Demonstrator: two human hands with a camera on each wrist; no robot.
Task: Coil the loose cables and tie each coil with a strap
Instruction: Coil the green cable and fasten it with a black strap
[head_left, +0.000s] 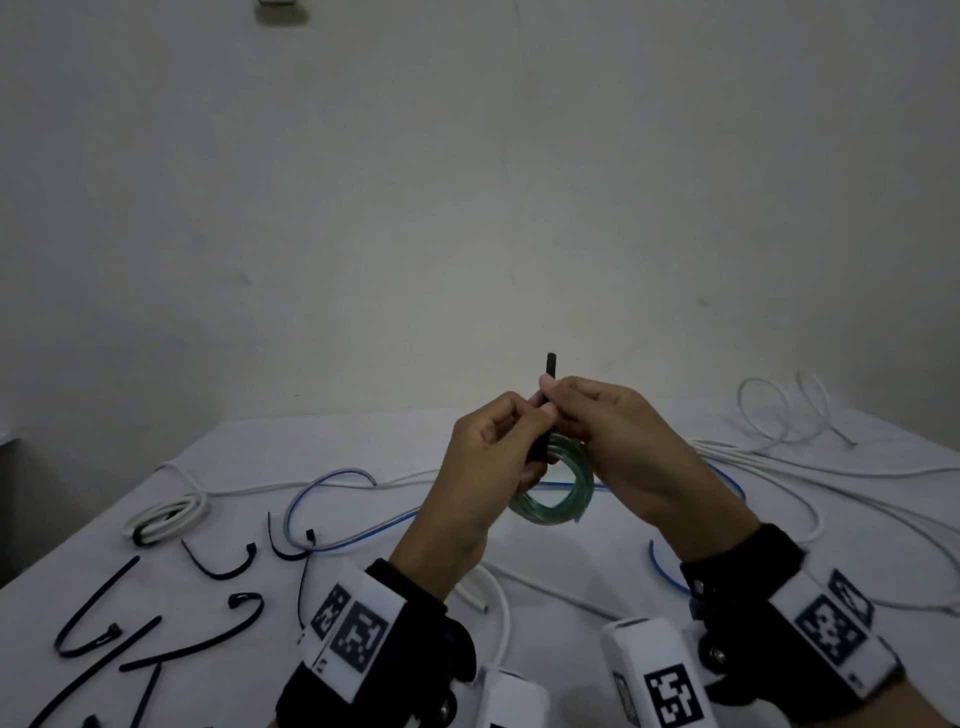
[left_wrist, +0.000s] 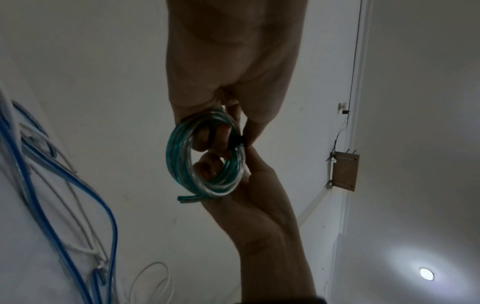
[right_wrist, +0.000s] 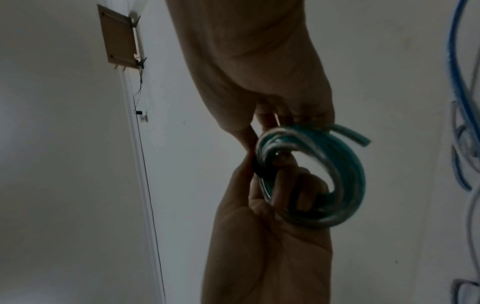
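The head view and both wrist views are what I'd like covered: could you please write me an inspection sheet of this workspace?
Surface: table under a white cloth, against a plain wall.
Job's things: green coil held up off the table; black strap wrapped round it, tail pointing up; white coil at far left, a dark strap around it.
Clutter: nothing seen.
Hands: left hand grips the green coil, fingers through it; right hand pinches the black strap.
Cables: loose white cables and blue cable sprawl uncoiled; spare black straps lie at near left.
Surroundings: wooden panel on the wall, ceiling lamp lit.
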